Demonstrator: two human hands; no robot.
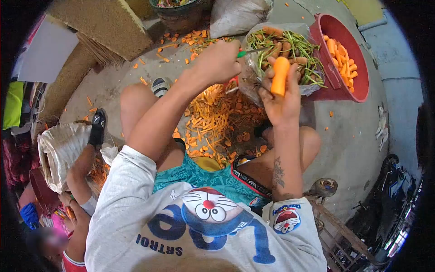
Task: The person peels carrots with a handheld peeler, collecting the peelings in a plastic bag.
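Observation:
My left hand [218,61] is closed around the green handle of a knife [242,53], and its thin blade points right towards a plastic bag. In my right hand [283,102], palm up, a peeled orange carrot [280,77] stands upright between fingers and thumb. Just beyond my hands is the clear plastic bag [251,86], which holds unpeeled carrots [285,49] with green stalks [299,43]. Right of it a tilted red tub [333,79] contains several peeled carrots [342,63]. Orange peelings and cut ends [210,115] lie heaped on the floor between my legs.
A dark bucket [179,18] and a white sack [240,16] stand at the back. Another person [74,222] sits at lower left beside a cream sack [63,149]. A metal rack [340,231] and a motorbike [394,204] are at lower right.

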